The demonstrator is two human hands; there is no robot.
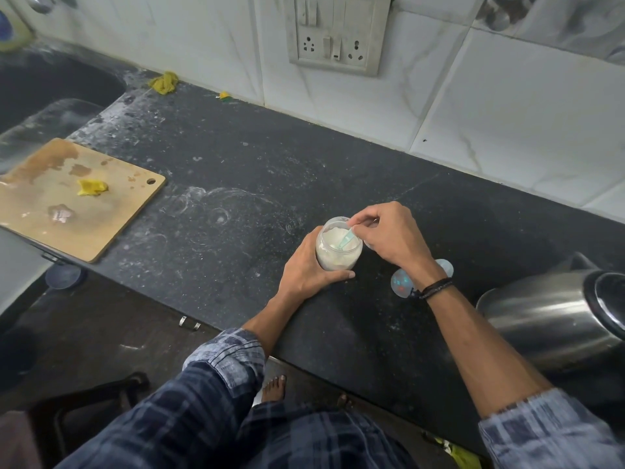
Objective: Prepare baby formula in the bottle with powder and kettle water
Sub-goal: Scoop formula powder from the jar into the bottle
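A clear jar of white powder [333, 255] stands open on the black counter [220, 184]. My left hand [306, 269] is wrapped around its near side. My right hand [392, 235] pinches the handle of a small teal scoop [347, 239], whose bowl is down in the powder. Behind my right wrist lies a translucent bottle part with coloured marks [401, 282], mostly hidden by the arm. A steel kettle [554, 316] sits at the right edge of the counter, close to my right forearm.
A wooden cutting board [111, 211] with a yellow scrap [92, 187] lies at the left, overhanging the counter edge. A dark sink [50, 89] is at the far left. A yellow cloth [164, 83] lies by the tiled wall, under a socket panel [334, 32].
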